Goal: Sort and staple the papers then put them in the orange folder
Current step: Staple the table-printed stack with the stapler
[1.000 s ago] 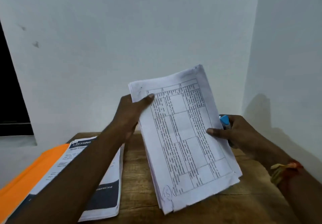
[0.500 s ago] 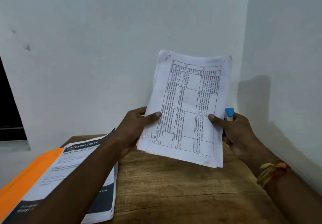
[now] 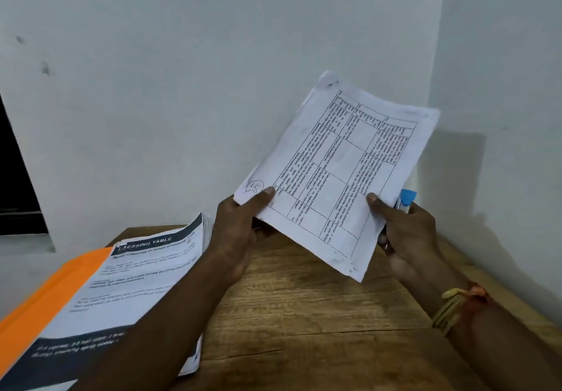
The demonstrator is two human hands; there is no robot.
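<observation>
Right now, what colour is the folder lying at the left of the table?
The folder is orange; the head view shows it.

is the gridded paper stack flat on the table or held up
Held up, tilted: left hand and right hand pinch the white gridded paper stack above the wooden table.

The top sheet (image 3: 133, 284) lying at the left of the table (image 3: 304, 314) has a dark header band with white capitals reading "RESSING TABLE"; the first letter is washed out. The line beneath is blurred: "Cleaning" and "grooming" can perhaps be made out, not with certainty. In the dark band at its foot, white print seems to end in "spray bottle". On the held papers (image 3: 343, 171), a handwritten "15" in a circle stands in the corner by the thumb of the left hand (image 3: 240, 232). The text in the printed grid is too small to read.
</observation>
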